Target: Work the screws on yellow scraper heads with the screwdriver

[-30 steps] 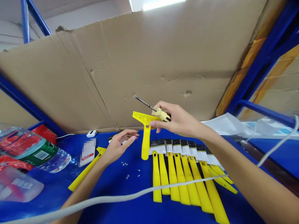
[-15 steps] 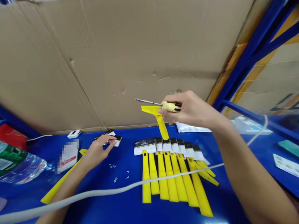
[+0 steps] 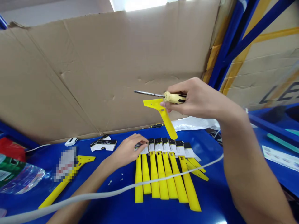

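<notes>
Loose cards: left of the handle row.
Left hand: over the row's end card, seemingly straightening it, next calling for light touch; whether this grip pinches, cannot tell.
Yellow handle: above the row, flared head pinched in right hand's grip.
Screwdriver: same grip.

We see yellow on the scraper and row of handles, cream with black marks on the screwdriver handle, black and white on the cards, blue on the surface, brown on the cardboard.
</notes>
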A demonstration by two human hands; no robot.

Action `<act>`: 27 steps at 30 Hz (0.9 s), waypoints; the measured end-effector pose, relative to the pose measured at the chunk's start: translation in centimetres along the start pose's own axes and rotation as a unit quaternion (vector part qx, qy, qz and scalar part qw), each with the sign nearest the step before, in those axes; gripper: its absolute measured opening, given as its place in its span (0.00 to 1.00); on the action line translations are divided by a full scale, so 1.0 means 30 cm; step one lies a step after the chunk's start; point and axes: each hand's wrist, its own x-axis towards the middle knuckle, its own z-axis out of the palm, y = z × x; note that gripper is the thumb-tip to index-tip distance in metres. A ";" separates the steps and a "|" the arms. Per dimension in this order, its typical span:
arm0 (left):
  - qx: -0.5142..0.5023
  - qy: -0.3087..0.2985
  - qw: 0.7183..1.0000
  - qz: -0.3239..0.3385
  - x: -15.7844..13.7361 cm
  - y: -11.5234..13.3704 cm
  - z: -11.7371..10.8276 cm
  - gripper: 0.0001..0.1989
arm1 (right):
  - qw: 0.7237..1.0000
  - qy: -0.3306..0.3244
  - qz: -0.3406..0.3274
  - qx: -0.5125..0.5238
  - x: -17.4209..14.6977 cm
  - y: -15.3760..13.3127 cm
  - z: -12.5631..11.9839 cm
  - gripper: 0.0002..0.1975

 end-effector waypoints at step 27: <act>0.034 -0.408 0.897 0.167 0.634 0.292 0.452 0.12 | 0.998 0.057 0.008 -0.041 -0.077 -0.004 -0.108 0.15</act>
